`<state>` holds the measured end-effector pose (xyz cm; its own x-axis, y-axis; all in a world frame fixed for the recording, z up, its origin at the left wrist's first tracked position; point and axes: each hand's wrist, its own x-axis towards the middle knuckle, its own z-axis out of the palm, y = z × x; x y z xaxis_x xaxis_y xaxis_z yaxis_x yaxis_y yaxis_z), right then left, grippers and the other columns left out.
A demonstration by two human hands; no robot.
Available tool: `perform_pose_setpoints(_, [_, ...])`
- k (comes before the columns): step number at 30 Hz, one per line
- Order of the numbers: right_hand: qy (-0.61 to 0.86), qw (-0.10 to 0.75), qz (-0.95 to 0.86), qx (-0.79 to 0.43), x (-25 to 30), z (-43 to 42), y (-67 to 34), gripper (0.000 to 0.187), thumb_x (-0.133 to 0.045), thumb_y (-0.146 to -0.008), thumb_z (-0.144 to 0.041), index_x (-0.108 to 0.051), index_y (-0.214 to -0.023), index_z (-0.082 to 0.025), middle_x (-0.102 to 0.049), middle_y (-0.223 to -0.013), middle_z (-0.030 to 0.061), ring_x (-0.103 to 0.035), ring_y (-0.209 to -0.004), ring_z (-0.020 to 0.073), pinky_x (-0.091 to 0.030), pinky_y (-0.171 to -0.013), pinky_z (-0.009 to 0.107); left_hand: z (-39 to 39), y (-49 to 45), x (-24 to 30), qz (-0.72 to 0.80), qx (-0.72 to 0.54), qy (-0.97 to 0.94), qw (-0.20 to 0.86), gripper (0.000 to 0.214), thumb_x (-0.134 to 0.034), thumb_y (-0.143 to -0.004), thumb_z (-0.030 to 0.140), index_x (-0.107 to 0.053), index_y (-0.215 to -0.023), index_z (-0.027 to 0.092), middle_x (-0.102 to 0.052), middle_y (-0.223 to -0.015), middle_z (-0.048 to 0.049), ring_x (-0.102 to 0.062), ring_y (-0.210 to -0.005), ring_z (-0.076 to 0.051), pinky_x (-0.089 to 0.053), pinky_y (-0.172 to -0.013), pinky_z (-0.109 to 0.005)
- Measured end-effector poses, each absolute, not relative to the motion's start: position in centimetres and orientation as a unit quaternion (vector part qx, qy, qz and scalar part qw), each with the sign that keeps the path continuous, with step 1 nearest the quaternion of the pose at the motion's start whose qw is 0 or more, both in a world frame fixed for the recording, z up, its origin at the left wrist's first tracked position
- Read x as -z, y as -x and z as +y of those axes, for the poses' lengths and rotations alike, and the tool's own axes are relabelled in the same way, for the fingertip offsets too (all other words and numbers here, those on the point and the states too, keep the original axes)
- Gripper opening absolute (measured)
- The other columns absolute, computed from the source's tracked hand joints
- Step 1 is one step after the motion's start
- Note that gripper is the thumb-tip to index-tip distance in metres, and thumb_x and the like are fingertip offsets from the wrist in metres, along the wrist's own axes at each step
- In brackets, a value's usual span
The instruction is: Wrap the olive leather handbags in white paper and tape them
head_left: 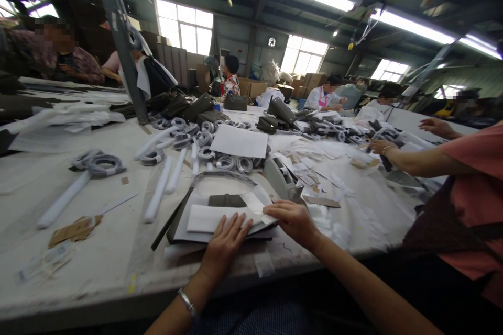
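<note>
A dark olive bag piece (227,200) lies flat near the table's front edge under white wrapping paper (208,218). My left hand (225,243) rests flat on the near side of the paper, fingers stretched out and apart. My right hand (293,220) lies on the paper's right corner, fingers curled down onto a white sheet edge (262,213). A silver bracelet (187,302) circles my left wrist.
White foam sticks (157,189), coiled grey straps (105,164) and a blank sheet (239,141) lie further back. A tape dispenser (280,175) stands right of the bag. A person in a salmon shirt (477,188) works at my right; others sit around the long table (47,188).
</note>
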<state>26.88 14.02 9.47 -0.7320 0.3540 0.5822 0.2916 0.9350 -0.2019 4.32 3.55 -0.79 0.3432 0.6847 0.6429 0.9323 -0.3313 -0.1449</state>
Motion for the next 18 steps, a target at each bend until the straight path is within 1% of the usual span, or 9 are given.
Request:
perform_pose_setpoints(4, [0.137,0.335,-0.931,0.040,-7.6,11.2,-27.5,0.024,-0.052,-0.097,-0.011,-0.069,-0.110,-0.021,-0.076,-0.106,0.0041,-0.071,-0.100,0.0161,-0.052,-0.097,0.034,3.6,-4.3,1.0,-0.516,0.262,0.780,0.239,0.050,-0.035,-0.097,0.008,-0.043,-0.146,0.019,-0.049,-0.149,-0.0059,-0.048,-0.135,-0.024,-0.042,-0.111,-0.048])
perform_pose_setpoints(7, [0.130,0.346,-0.925,0.088,-6.4,9.9,-27.7,0.024,-0.052,-0.096,-0.010,-0.068,-0.111,-0.020,-0.076,-0.107,0.0047,-0.070,-0.105,0.0174,-0.049,-0.102,0.039,3.5,-4.4,0.8,-0.521,0.272,0.776,0.227,0.052,-0.036,-0.098,0.010,-0.038,-0.149,0.017,-0.049,-0.148,-0.0080,-0.048,-0.136,-0.025,-0.042,-0.111,-0.048])
perform_pose_setpoints(9, [0.127,0.348,-0.923,0.105,-5.8,9.3,-27.8,0.024,-0.052,-0.096,-0.010,-0.068,-0.112,-0.019,-0.076,-0.108,0.0054,-0.069,-0.105,0.0180,-0.048,-0.103,0.039,3.4,-4.5,0.6,-0.528,0.270,0.774,0.219,0.054,-0.038,-0.098,0.011,-0.034,-0.151,0.020,-0.045,-0.151,-0.0099,-0.047,-0.136,-0.025,-0.042,-0.111,-0.049])
perform_pose_setpoints(11, [0.130,0.347,-0.922,0.113,-5.5,8.8,-27.9,0.023,-0.053,-0.095,-0.009,-0.068,-0.111,-0.017,-0.076,-0.108,0.0058,-0.069,-0.105,0.0186,-0.048,-0.102,0.038,3.3,-4.5,0.3,-0.533,0.261,0.776,0.214,0.056,-0.039,-0.098,0.011,-0.032,-0.152,0.025,-0.040,-0.154,-0.0096,-0.046,-0.137,-0.025,-0.041,-0.112,-0.049])
perform_pose_setpoints(12, [0.132,0.343,-0.924,0.108,-5.6,8.5,-28.0,0.021,-0.055,-0.095,-0.011,-0.069,-0.109,-0.017,-0.076,-0.106,0.0057,-0.069,-0.105,0.0191,-0.048,-0.102,0.038,3.2,-4.5,0.2,-0.533,0.255,0.779,0.211,0.057,-0.040,-0.098,0.012,-0.032,-0.152,0.027,-0.040,-0.155,-0.0081,-0.046,-0.137,-0.025,-0.041,-0.112,-0.049])
perform_pose_setpoints(14, [0.132,0.329,-0.932,0.069,-6.1,8.1,-28.1,0.013,-0.059,-0.095,-0.021,-0.070,-0.102,-0.018,-0.077,-0.098,0.0053,-0.071,-0.098,0.0196,-0.048,-0.102,0.039,3.2,-4.6,0.1,-0.531,0.244,0.785,0.205,0.056,-0.040,-0.098,0.012,-0.033,-0.151,0.028,-0.042,-0.154,-0.0040,-0.045,-0.138,-0.025,-0.040,-0.113,-0.049])
perform_pose_setpoints(16, [0.126,0.320,-0.939,0.000,-7.1,7.9,-28.1,0.021,-0.059,-0.095,-0.037,-0.070,-0.098,-0.019,-0.077,-0.092,0.0054,-0.072,-0.087,0.0187,-0.048,-0.103,0.040,3.1,-4.6,0.0,-0.531,0.237,0.789,0.199,0.055,-0.040,-0.099,0.013,-0.034,-0.150,0.029,-0.044,-0.152,-0.0007,-0.045,-0.138,-0.025,-0.039,-0.114,-0.049])
perform_pose_setpoints(17, [0.128,0.319,-0.939,-0.033,-7.6,8.1,-28.0,0.026,-0.058,-0.095,-0.042,-0.070,-0.099,-0.020,-0.077,-0.093,0.0058,-0.072,-0.084,0.0182,-0.048,-0.103,0.040,3.1,-4.6,0.0,-0.532,0.235,0.789,0.197,0.054,-0.040,-0.099,0.013,-0.035,-0.150,0.029,-0.045,-0.151,0.0002,-0.045,-0.137,-0.025,-0.039,-0.114,-0.049])
perform_pose_setpoints(18, [0.136,0.320,-0.936,-0.056,-8.1,8.4,-27.8,0.027,-0.056,-0.096,-0.044,-0.070,-0.101,-0.021,-0.077,-0.096,0.0063,-0.072,-0.085,0.0178,-0.049,-0.102,0.039,3.1,-4.6,0.0,-0.532,0.234,0.790,0.196,0.053,-0.039,-0.099,0.014,-0.034,-0.150,0.030,-0.045,-0.151,0.0009,-0.045,-0.137,-0.025,-0.039,-0.114,-0.049])
